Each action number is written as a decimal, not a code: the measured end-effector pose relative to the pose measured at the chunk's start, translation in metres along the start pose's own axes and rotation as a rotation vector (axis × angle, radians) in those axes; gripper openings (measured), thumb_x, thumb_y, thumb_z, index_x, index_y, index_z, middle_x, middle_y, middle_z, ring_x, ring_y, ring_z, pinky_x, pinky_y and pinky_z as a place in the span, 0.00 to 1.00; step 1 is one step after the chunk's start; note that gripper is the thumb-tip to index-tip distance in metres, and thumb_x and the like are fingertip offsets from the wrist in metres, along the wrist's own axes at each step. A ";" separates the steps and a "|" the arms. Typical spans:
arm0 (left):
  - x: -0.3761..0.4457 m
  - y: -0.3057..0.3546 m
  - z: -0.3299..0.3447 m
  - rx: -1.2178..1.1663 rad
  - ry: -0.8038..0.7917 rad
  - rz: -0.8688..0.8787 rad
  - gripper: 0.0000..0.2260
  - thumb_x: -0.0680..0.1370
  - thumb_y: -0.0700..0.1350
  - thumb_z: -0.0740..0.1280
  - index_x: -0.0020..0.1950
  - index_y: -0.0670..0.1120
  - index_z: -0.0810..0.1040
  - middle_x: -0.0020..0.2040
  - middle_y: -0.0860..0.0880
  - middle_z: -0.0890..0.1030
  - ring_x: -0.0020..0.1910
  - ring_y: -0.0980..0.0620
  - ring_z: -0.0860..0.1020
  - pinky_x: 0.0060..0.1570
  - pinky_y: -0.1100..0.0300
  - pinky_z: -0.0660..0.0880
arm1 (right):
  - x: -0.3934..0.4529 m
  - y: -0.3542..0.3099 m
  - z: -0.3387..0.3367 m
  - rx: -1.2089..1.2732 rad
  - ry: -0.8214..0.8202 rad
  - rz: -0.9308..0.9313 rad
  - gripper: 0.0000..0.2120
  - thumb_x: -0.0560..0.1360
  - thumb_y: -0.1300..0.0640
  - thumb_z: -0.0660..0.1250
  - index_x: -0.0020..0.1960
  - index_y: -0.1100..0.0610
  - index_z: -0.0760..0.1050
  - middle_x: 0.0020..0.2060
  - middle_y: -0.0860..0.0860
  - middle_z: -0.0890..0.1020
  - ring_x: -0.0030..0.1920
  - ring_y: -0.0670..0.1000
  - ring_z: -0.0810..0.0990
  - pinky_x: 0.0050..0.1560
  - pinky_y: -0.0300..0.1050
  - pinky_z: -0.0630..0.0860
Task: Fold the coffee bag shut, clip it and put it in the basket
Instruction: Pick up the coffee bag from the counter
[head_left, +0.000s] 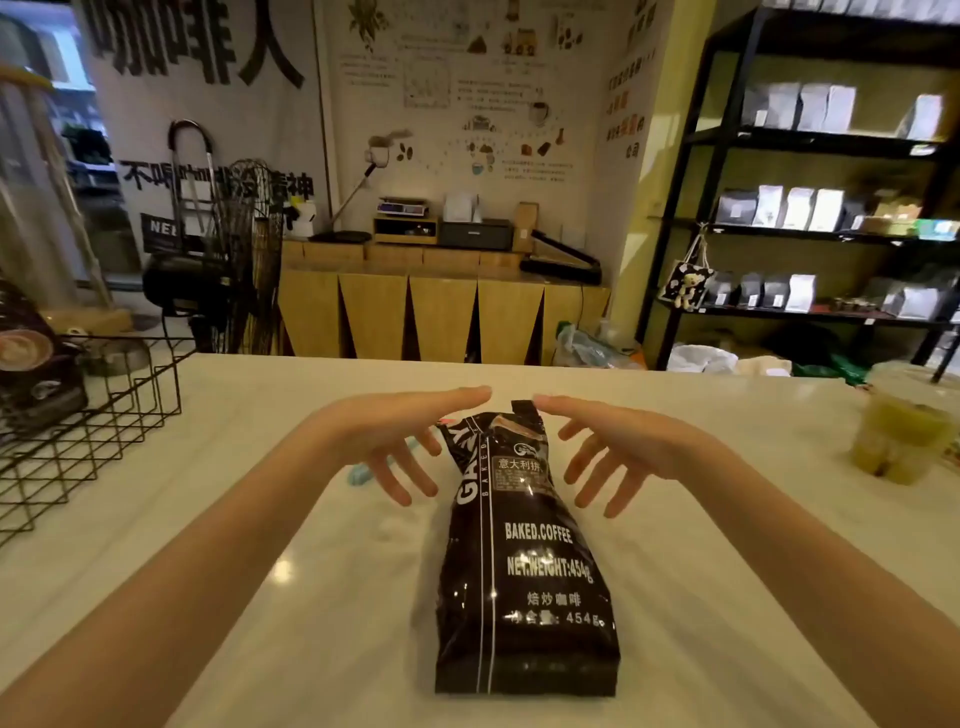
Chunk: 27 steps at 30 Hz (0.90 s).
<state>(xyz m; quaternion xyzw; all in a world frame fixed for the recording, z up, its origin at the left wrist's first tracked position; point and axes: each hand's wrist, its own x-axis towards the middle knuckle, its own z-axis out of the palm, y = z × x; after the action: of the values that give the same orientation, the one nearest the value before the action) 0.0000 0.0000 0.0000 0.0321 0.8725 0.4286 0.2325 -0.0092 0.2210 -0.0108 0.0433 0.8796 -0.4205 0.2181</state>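
Observation:
A black coffee bag (524, 561) with white lettering lies flat on the white counter (260, 545), its crumpled open top pointing away from me. My left hand (395, 441) hovers just left of the bag's top, fingers spread and holding nothing. My right hand (613, 447) hovers just right of the top, fingers also spread and empty. A light blue clip (359, 475) lies on the counter under my left hand, partly hidden by the fingers. The black wire basket (88, 431) stands at the counter's left edge.
Another dark coffee bag (31, 364) stands in the far left of the basket. A plastic cup of green drink (906, 431) sits at the counter's right side. Beyond the counter are a wooden cabinet, a fan and black shelves with bags.

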 end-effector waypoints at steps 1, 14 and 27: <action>-0.002 -0.002 0.002 -0.006 -0.008 -0.010 0.38 0.67 0.69 0.57 0.72 0.53 0.55 0.69 0.40 0.66 0.48 0.41 0.81 0.43 0.48 0.80 | 0.000 0.001 0.003 -0.010 -0.022 0.023 0.45 0.62 0.27 0.59 0.69 0.56 0.60 0.53 0.60 0.79 0.45 0.58 0.84 0.41 0.55 0.82; 0.008 -0.025 0.044 -0.240 -0.103 0.026 0.34 0.59 0.67 0.65 0.60 0.51 0.68 0.59 0.46 0.77 0.58 0.46 0.75 0.63 0.46 0.70 | 0.003 0.010 0.029 0.026 -0.060 -0.073 0.38 0.55 0.27 0.59 0.58 0.50 0.68 0.50 0.56 0.78 0.49 0.58 0.80 0.46 0.53 0.82; 0.000 0.001 0.032 -0.459 0.263 0.492 0.36 0.65 0.52 0.73 0.67 0.62 0.58 0.50 0.59 0.73 0.53 0.56 0.74 0.49 0.59 0.75 | -0.011 -0.023 0.006 0.187 0.298 -0.555 0.26 0.63 0.40 0.69 0.58 0.45 0.66 0.49 0.49 0.79 0.47 0.50 0.81 0.40 0.47 0.81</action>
<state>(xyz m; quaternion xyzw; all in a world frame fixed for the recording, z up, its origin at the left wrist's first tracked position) 0.0139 0.0242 -0.0160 0.1326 0.7420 0.6570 0.0092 -0.0031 0.2034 0.0073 -0.1170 0.8377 -0.5319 -0.0409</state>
